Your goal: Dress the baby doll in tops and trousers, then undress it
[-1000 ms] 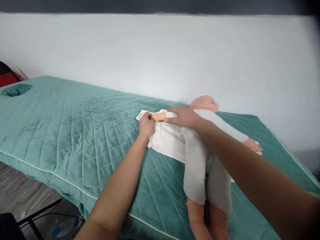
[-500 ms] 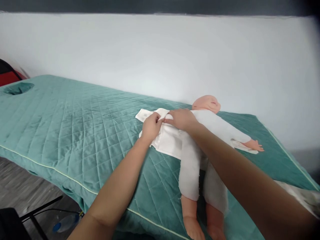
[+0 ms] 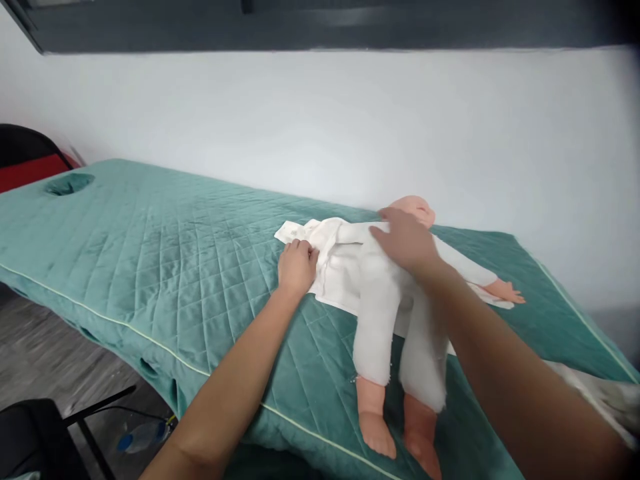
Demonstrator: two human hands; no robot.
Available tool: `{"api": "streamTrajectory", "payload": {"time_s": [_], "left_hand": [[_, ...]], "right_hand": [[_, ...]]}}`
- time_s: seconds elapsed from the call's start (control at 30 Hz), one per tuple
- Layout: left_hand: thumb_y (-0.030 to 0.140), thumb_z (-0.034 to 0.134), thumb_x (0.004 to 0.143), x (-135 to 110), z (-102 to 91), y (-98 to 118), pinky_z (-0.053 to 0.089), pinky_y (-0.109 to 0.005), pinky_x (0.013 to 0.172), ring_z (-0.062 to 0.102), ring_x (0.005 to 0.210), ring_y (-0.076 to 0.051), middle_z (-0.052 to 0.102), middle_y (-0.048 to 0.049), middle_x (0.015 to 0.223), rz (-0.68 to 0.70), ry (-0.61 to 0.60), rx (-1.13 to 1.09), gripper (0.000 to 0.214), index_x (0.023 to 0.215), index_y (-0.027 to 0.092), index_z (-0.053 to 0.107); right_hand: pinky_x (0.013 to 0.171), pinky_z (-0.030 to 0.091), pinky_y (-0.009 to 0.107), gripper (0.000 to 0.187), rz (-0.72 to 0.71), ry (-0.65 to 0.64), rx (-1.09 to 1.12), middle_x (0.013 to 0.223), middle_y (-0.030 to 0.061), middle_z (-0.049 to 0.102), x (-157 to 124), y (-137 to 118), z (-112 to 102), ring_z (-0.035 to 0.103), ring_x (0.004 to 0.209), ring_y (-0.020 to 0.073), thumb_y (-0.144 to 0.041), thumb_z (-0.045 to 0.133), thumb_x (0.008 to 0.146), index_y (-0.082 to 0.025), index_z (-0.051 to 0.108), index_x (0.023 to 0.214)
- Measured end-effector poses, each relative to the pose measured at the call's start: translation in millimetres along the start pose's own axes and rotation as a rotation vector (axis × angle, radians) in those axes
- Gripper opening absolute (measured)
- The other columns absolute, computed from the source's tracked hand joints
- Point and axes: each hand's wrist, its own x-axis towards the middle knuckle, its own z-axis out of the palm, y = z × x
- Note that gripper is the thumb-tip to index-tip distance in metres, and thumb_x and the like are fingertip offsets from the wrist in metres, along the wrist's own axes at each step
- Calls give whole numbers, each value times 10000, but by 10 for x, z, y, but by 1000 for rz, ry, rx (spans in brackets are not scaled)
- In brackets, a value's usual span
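Note:
A baby doll (image 3: 377, 333) with a white cloth body lies on its back on a green quilted bed, its head (image 3: 413, 208) toward the wall. A white baby garment (image 3: 337, 283) is spread under and beside it, one sleeve (image 3: 290, 231) reaching left. My left hand (image 3: 297, 267) has its fingers curled on the garment near that sleeve. My right hand (image 3: 406, 241), slightly blurred, is over the doll's chest with fingers extended, holding nothing. The doll's hand (image 3: 505, 291) on the right sticks out beyond white cloth; its other hand is not visible.
The green bed cover (image 3: 165, 267) has a face hole (image 3: 69, 183) at the far left. A white wall (image 3: 280, 127) runs behind. Light fabric (image 3: 595, 393) lies at the right. Below left are a black chair (image 3: 45, 433) and a plastic bottle (image 3: 143, 437) on the floor.
My right hand has let go of the cloth at the sleeve and moved right, over the doll's chest. My left hand has shifted slightly down, staying at the garment. The view has tilted up.

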Motion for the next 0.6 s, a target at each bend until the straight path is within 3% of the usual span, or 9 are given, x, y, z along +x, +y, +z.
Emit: {"api": "streamTrajectory", "payload": {"time_s": [0.07, 0.13, 0.23, 0.37, 0.5, 0.6], "left_hand": [[294, 493, 999, -92, 4, 75, 474, -338, 886, 594, 1052, -232, 646, -83, 1022, 90, -4, -26, 169, 934, 204, 621], [298, 492, 1003, -156, 18, 150, 479, -315, 875, 598, 1056, -210, 633, -83, 1090, 105, 37, -62, 151, 968, 208, 608], [345, 553, 975, -174, 37, 203, 475, -323, 894, 601, 1101, -225, 634, -101, 1171, -41, 70, -49, 164, 1045, 204, 597], [414, 570, 951, -115, 27, 173, 454, -324, 798, 650, 947, -237, 704, -87, 975, -222, -64, -22, 212, 1009, 217, 621], [340, 634, 888, -49, 24, 190, 404, -311, 755, 611, 809, -211, 660, -41, 777, -205, -95, -320, 165, 786, 214, 605], [324, 594, 910, 12, 59, 318, 392, -285, 732, 564, 757, -166, 621, -10, 746, -206, -79, -510, 228, 723, 200, 556]], "right_hand": [[1045, 444, 484, 457, 156, 214, 81, 1314, 181, 637, -196, 318, -86, 564, 1244, 342, -388, 537, 865, -160, 623, 1252], [1033, 454, 472, 472, 375, 349, 150, 1247, 243, 637, -432, 581, -107, 592, 1180, 350, -370, 533, 839, -94, 637, 1208], [919, 494, 493, 441, 573, 310, 265, 1082, 221, 692, -754, 781, -73, 647, 1024, 360, -405, 482, 873, -129, 640, 1178], [941, 489, 529, 473, 592, 261, 324, 1012, 143, 738, -912, 801, -25, 668, 1032, 359, -433, 461, 904, -215, 620, 1291], [1110, 425, 510, 512, 542, 241, 512, 1331, 118, 672, -877, 827, 41, 596, 1266, 313, -498, 447, 924, -243, 624, 1331], [1154, 395, 506, 556, 490, 225, 586, 1434, 115, 610, -872, 873, 100, 556, 1332, 308, -539, 469, 925, -246, 589, 1382]]}}
